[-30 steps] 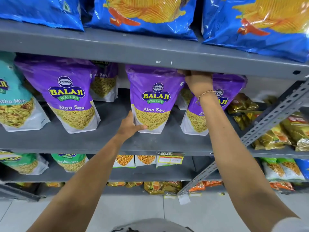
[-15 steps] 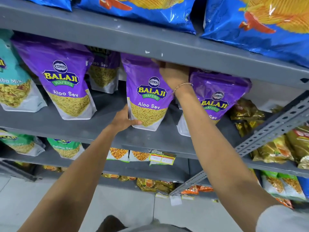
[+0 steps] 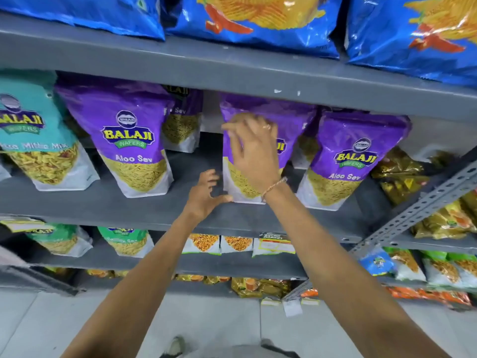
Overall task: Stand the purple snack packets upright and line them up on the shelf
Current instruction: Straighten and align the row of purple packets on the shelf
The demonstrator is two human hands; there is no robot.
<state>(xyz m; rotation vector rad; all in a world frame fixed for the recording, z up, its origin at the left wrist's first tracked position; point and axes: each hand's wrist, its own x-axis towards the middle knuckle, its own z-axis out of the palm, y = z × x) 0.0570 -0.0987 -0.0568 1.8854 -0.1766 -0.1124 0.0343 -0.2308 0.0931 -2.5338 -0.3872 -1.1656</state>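
Note:
Three purple Aloo Sev packets stand upright along the front of the grey shelf [image 3: 103,205]: a left packet [image 3: 129,140], a middle packet [image 3: 289,117] and a right packet [image 3: 353,156]. A further purple packet [image 3: 182,120] stands behind, between the left and middle ones. My left hand [image 3: 204,195] is spread open, its thumb touching the middle packet's bottom left corner. My right hand [image 3: 253,151] hovers in front of the middle packet with fingers apart, covering its label.
A teal mix packet [image 3: 33,140] stands at the left of the same shelf, gold packets [image 3: 397,174] at the right. Blue chip bags [image 3: 258,19] fill the shelf above. A slanted metal bracket [image 3: 423,208] crosses at the right. Lower shelves hold green and white packets.
My right hand left the top of the middle packet and came forward, open, in front of it. The right packet now stands upright. My left hand loosened at the middle packet's bottom corner.

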